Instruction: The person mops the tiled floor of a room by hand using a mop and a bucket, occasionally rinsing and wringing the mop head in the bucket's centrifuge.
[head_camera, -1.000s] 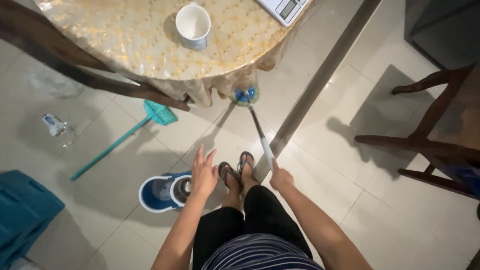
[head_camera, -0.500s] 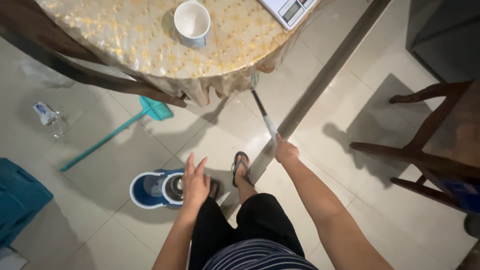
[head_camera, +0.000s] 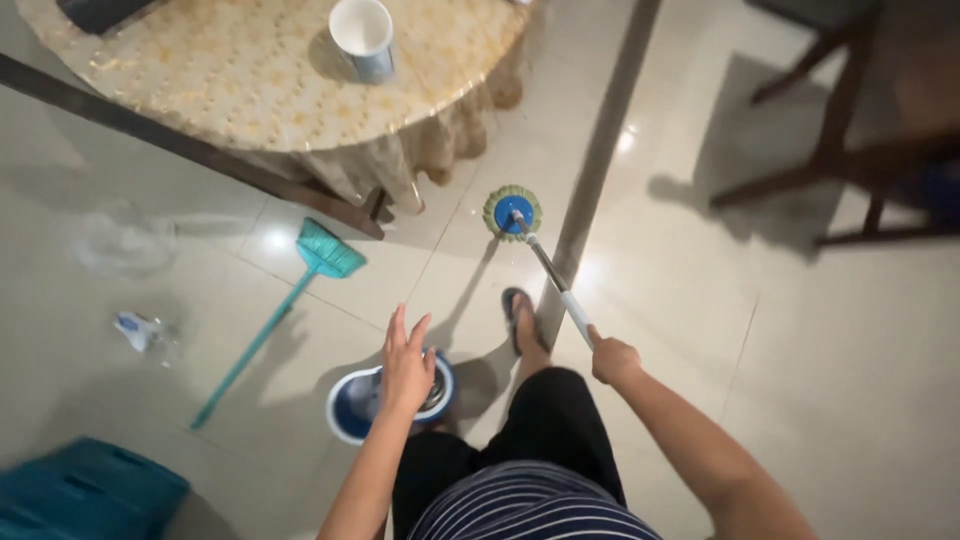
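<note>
Here, round green-fringed blue mop (head_camera: 512, 212) on a silver pole, right hand (head_camera: 612, 359) fingers gripping it, left hand (head_camera: 407, 366) splayed wide

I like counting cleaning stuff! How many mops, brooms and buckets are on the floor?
Mop, held by the right hand: 1
Broom: 1
Bucket, below the open left hand: 1
Total: 3
</note>
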